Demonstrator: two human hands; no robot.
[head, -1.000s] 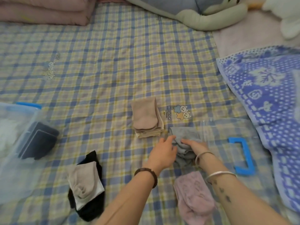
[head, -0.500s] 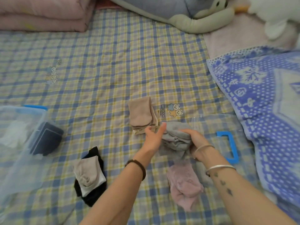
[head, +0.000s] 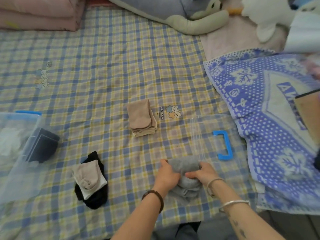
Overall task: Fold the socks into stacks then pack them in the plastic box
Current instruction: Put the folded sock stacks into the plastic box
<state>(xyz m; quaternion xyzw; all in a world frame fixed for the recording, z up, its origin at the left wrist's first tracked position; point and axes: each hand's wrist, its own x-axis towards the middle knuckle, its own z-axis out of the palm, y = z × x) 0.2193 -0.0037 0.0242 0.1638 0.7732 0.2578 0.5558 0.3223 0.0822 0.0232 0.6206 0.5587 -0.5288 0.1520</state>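
A bundle of grey socks [head: 184,166] lies on the plaid bedsheet near the lower middle. My left hand [head: 168,174] grips its left side and my right hand [head: 203,173] grips its right side, fingers curled into the fabric. A folded beige sock stack [head: 141,117] sits farther away in the middle. To the left lies a beige sock on black socks [head: 90,181]. The clear plastic box [head: 16,170] with a blue clip stands at the left edge and holds a dark folded item [head: 42,147]. Its clear lid with a blue handle [head: 223,145] lies right of my hands.
A blue-and-white patterned towel [head: 270,129] covers the right side. Plush toys [head: 190,13] and a pink folded blanket [head: 39,13] line the far edge. A cardboard box corner [head: 310,115] shows at the right edge.
Both hands pulled the grey socks nearer to me and now grip them from each side. The pink sock seen before is out of sight. The camera tilted.
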